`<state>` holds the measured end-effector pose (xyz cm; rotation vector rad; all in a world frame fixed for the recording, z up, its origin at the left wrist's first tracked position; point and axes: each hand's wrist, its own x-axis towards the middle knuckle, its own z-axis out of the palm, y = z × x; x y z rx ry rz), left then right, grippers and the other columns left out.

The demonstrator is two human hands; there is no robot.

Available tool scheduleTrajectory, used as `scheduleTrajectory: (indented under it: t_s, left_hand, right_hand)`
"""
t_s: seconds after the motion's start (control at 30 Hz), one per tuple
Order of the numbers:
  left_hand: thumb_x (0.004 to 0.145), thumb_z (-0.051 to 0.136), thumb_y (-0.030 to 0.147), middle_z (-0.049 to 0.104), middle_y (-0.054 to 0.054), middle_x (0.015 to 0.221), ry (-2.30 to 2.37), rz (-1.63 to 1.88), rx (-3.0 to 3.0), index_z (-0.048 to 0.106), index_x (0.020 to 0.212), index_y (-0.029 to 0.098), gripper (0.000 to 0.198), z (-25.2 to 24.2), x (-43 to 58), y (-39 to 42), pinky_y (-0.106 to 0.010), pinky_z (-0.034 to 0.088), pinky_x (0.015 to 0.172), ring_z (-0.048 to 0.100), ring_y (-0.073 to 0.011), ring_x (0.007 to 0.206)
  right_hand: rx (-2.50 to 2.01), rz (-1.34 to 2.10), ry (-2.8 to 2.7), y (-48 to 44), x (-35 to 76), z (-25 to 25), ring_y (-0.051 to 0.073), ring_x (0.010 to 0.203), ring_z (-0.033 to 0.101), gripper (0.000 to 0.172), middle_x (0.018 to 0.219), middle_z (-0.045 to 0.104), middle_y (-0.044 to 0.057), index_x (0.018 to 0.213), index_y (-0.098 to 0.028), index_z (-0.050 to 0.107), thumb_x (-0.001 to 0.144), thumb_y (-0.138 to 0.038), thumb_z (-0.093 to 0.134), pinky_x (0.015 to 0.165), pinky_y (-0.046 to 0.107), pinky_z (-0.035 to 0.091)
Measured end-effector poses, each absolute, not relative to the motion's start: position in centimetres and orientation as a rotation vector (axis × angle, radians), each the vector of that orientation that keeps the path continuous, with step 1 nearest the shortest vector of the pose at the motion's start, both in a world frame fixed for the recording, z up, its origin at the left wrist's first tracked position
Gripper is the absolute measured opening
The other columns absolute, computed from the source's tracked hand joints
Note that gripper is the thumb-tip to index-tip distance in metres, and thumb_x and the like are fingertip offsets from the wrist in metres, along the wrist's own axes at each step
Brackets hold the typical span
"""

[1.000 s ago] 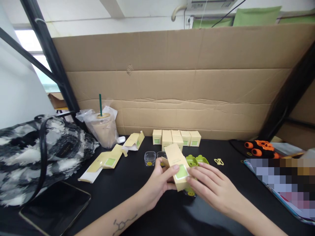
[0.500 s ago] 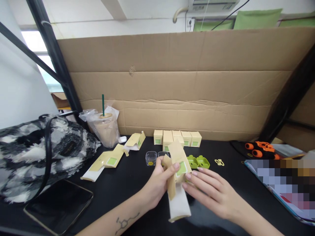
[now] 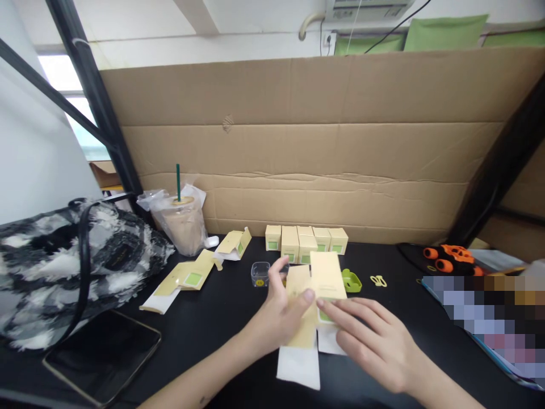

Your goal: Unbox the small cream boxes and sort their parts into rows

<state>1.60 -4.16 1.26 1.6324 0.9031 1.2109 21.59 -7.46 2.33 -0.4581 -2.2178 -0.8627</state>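
Carton in hand: a pale yellow card carton point(image 3: 326, 272), opened out with its white inner flaps hanging down, is held just above the table at the near centre, between the two hands.
Green label: a green square with a white border point(image 3: 326, 316) is printed on the carton's right-hand panel, partly covered by fingers.
Left hand: the left hand point(image 3: 279, 318) pinches the carton's left panel, thumb flat on its front and the index finger raised; the other fingers are hidden behind.
Right hand: the right hand point(image 3: 377, 341) lays its fingertips on the panel around the green label, fingers close together; its thumb is out of sight, so I cannot tell whether it pinches.
Just behind: a small clear plastic box with a yellow face point(image 3: 260, 274) to the left, a bright green scalloped plastic tray point(image 3: 352, 282) to the right, partly hidden by the carton, and pale yellow loop-shaped pieces point(image 3: 378, 280) beyond it.
Back of table: a cluster of small upright yellow boxes with green squares point(image 3: 290, 245), before a brown cardboard sheet point(image 3: 298, 147).
Left side: opened yellow cartons point(image 3: 198, 271), a plastic-wrapped drink with a green straw point(image 3: 183, 227), a shaggy black-and-white bag point(image 3: 119, 250), and a dark flat-screened device point(image 3: 104, 358).
Right side: an orange-and-black object point(image 3: 455, 258).
Surface: a black table point(image 3: 213, 346).
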Motion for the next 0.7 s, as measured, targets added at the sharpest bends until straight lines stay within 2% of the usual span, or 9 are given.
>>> scheduleTrajectory:
  t_s: [0.1, 0.17, 0.23, 0.3, 0.4, 0.5, 0.57, 0.63, 0.7]
  left_hand:
    - [0.077, 0.058, 0.052, 0.046, -0.012, 0.128, 0.733, 1.142, 2.039, 0.047, 0.127, 0.024, 0.058, 3.3, -0.1, -4.5, -0.047, 0.023, 0.107, 0.037, -0.0323, 0.122]
    - [0.065, 0.072, 0.048, 0.055, -0.012, 0.118, 0.596, 1.013, 2.299, 0.056, 0.121, 0.026, 0.063, 4.3, -0.8, -4.7, -0.047, 0.029, 0.103, 0.046, -0.0338, 0.113]
    - [0.069, 0.071, 0.036, 0.062, -0.011, 0.11, 0.594, 0.92, 2.411, 0.062, 0.115, 0.027, 0.048, 4.5, -0.8, -4.8, -0.046, 0.037, 0.097, 0.054, -0.032, 0.103]
    - [0.08, 0.058, 0.024, 0.067, -0.011, 0.104, 0.645, 0.897, 2.419, 0.066, 0.109, 0.027, 0.03, 4.4, -0.5, -4.7, -0.044, 0.042, 0.093, 0.059, -0.0296, 0.098]
    - [0.082, 0.051, 0.018, 0.069, -0.009, 0.103, 0.725, 0.99, 2.407, 0.068, 0.104, 0.027, 0.029, 4.5, -1.0, -4.4, -0.043, 0.045, 0.091, 0.062, -0.0278, 0.099]
    - [0.079, 0.055, 0.017, 0.07, -0.005, 0.105, 0.972, 1.178, 2.52, 0.069, 0.1, 0.031, 0.029, 5.5, -4.0, -4.4, -0.041, 0.045, 0.09, 0.063, -0.0263, 0.099]
    - [0.078, 0.055, 0.02, 0.07, -0.003, 0.106, 1.253, 1.318, 2.659, 0.068, 0.1, 0.032, 0.028, 6.3, -7.3, -4.7, -0.04, 0.045, 0.087, 0.063, -0.0251, 0.097]
    - [0.078, 0.055, 0.026, 0.072, -0.003, 0.098, 1.563, 1.45, 2.718, 0.069, 0.093, 0.029, 0.021, 6.9, -10.9, -5.3, -0.04, 0.044, 0.085, 0.063, -0.0249, 0.09]
    - [0.08, 0.052, 0.029, 0.072, -0.004, 0.095, 1.948, 1.369, 2.668, 0.067, 0.09, 0.025, 0.018, 7.2, -14.4, -6.0, -0.038, 0.044, 0.083, 0.062, -0.024, 0.087]
  right_hand:
    - [-0.509, -0.934, -2.159, -7.1, 22.1, 2.3, 0.019, 0.082, 0.068, 0.023, 0.097, 0.074, 0.007, 0.079, -0.018, 0.058, 0.09, -0.008, 0.041, 0.067, 0.033, 0.051]
    - [-0.574, -0.956, -2.134, -6.8, 22.3, 2.2, 0.017, 0.082, 0.068, 0.024, 0.096, 0.074, 0.005, 0.08, -0.019, 0.059, 0.092, -0.009, 0.041, 0.067, 0.032, 0.049]
    - [-0.629, -0.952, -2.113, -6.5, 22.5, 2.0, 0.017, 0.082, 0.068, 0.024, 0.096, 0.074, 0.003, 0.081, -0.02, 0.06, 0.092, -0.01, 0.041, 0.068, 0.032, 0.047]
    - [-0.636, -0.925, -2.105, -6.2, 22.6, 1.7, 0.017, 0.083, 0.068, 0.023, 0.096, 0.074, 0.003, 0.085, -0.021, 0.06, 0.092, -0.01, 0.041, 0.069, 0.031, 0.047]
    - [-0.671, -0.766, -2.138, -5.8, 22.7, 1.3, 0.017, 0.098, 0.065, 0.016, 0.108, 0.07, 0.006, 0.1, -0.019, 0.057, 0.091, -0.012, 0.046, 0.08, 0.033, 0.049]
    - [-0.744, -0.591, -2.149, -5.5, 23.0, 1.3, 0.021, 0.118, 0.053, 0.035, 0.125, 0.06, 0.014, 0.121, -0.015, 0.047, 0.087, -0.018, 0.054, 0.093, 0.038, 0.047]
    - [-0.759, -0.575, -2.138, -5.4, 23.2, 1.5, 0.023, 0.12, 0.051, 0.043, 0.127, 0.058, 0.015, 0.127, -0.015, 0.043, 0.086, -0.019, 0.056, 0.095, 0.041, 0.047]
    - [-0.755, -0.598, -2.133, -5.4, 23.3, 1.7, 0.022, 0.116, 0.054, 0.042, 0.124, 0.06, 0.012, 0.127, -0.017, 0.044, 0.086, -0.017, 0.054, 0.094, 0.041, 0.048]
    - [-0.743, -0.622, -2.128, -5.6, 23.3, 1.9, 0.022, 0.113, 0.057, 0.039, 0.121, 0.062, 0.01, 0.125, -0.019, 0.047, 0.087, -0.017, 0.054, 0.093, 0.041, 0.049]
